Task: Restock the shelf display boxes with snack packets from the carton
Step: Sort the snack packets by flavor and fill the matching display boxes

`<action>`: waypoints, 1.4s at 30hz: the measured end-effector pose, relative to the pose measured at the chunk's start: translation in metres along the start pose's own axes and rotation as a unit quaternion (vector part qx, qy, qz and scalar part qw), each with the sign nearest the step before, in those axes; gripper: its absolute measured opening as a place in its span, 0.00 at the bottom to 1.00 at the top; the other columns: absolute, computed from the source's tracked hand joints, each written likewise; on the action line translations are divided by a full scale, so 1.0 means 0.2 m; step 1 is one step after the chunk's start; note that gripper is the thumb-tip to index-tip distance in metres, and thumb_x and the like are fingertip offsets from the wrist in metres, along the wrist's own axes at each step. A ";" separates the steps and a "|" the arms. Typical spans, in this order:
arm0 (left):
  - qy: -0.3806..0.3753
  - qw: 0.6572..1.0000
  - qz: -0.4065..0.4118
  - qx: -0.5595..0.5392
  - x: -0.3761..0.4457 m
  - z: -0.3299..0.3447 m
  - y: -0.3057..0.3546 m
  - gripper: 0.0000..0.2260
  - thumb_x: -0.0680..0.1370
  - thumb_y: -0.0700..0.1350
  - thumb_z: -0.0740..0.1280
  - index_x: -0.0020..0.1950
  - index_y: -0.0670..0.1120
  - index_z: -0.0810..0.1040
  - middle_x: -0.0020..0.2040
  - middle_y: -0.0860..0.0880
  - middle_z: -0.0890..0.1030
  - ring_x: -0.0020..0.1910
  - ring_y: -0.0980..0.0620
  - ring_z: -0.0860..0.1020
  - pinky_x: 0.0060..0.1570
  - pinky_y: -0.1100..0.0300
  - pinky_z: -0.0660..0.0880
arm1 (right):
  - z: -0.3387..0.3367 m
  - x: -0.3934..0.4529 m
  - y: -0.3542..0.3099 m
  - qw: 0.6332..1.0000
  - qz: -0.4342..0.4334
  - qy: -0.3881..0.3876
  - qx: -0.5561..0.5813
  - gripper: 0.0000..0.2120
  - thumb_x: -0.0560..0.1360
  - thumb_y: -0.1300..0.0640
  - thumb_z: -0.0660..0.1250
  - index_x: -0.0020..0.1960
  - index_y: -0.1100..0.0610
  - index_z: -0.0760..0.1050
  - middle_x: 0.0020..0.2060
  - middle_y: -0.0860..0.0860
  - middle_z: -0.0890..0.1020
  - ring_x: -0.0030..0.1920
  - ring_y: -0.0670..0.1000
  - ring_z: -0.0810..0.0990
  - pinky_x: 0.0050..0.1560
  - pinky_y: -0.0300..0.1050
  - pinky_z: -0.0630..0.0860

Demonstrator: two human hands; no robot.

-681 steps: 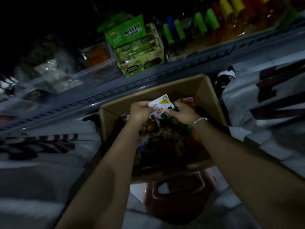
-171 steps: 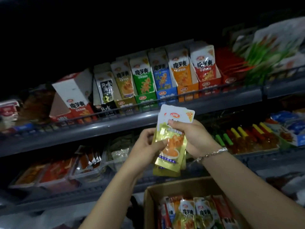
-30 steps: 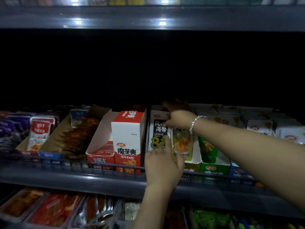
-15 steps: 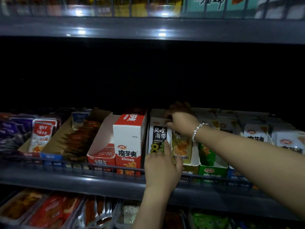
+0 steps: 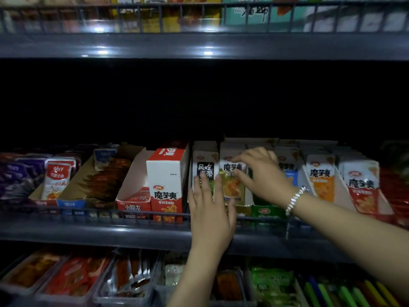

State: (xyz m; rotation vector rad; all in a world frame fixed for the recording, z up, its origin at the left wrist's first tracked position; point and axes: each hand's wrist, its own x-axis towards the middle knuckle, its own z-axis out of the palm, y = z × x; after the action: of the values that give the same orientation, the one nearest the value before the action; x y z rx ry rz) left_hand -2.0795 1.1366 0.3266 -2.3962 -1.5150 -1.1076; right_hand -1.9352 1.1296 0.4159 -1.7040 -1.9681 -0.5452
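Observation:
Gold snack packets (image 5: pixel 231 189) stand upright in an open display box on the middle shelf. My right hand (image 5: pixel 263 176), a bracelet on its wrist, reaches in from the right; its index finger and thumb pinch the top of the front gold packet. My left hand (image 5: pixel 210 209) lies flat with straight fingers against the fronts of that box and of the black-labelled box (image 5: pixel 204 169) to its left. The carton is out of view.
A closed red-and-white box (image 5: pixel 166 176) stands left of the black-labelled one. Orange and red display boxes (image 5: pixel 321 182) line up to the right. A wire rail (image 5: pixel 110 214) runs along the shelf front. Trays of packets (image 5: pixel 73 278) fill the shelf below.
My right hand has come forward from the back of the gold box to its front packet. My left hand stays flat on the box fronts, a little higher.

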 end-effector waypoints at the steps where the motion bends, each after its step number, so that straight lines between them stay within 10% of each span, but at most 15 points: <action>1: 0.017 1.000 0.012 -0.002 -0.03 0.00 0.02 0.28 0.82 0.57 0.42 0.75 0.44 0.61 0.75 0.37 0.61 0.75 0.39 0.56 0.74 0.45 0.53 | -0.02 -0.09 0.01 1.000 0.001 0.004 0.012 0.17 0.77 0.47 0.60 0.63 0.51 0.74 0.57 0.49 0.77 0.61 0.52 0.69 0.57 0.43 0.57; 10: -0.030 0.990 0.100 -0.091 -0.47 -0.02 0.28 0.20 0.77 0.50 0.56 0.63 0.42 0.77 0.61 0.43 0.79 0.62 0.43 0.76 0.60 0.49 0.71 | -0.06 -1.00 0.03 0.997 0.055 0.021 0.047 0.18 0.72 0.49 0.59 0.57 0.53 0.78 0.50 0.49 0.79 0.54 0.50 0.72 0.55 0.44 0.63; 21: -0.312 0.946 0.036 -0.080 -1.20 0.26 0.35 0.17 0.82 0.50 0.55 0.68 0.46 0.71 0.64 0.47 0.73 0.60 0.46 0.74 0.57 0.53 0.71 | 0.21 -1.97 -0.02 0.957 0.232 -0.110 0.138 0.19 0.75 0.52 0.64 0.65 0.53 0.74 0.59 0.49 0.79 0.61 0.52 0.75 0.62 0.48 0.68; 42: -0.568 0.746 -0.337 -0.083 -1.91 0.94 0.40 0.23 0.83 0.55 0.53 0.75 0.46 0.62 0.71 0.42 0.70 0.65 0.42 0.71 0.57 0.59 0.68 | 0.86 -2.66 0.11 0.700 0.477 -0.381 0.371 0.25 0.75 0.54 0.68 0.69 0.60 0.67 0.66 0.59 0.72 0.66 0.58 0.70 0.64 0.49 0.68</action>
State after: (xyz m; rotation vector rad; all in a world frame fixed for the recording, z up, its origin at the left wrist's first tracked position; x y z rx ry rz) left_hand -2.0082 0.8937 -0.0256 -2.8228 -2.8391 0.5275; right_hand -1.8696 0.8081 -0.0373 -2.1172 -1.0257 1.3235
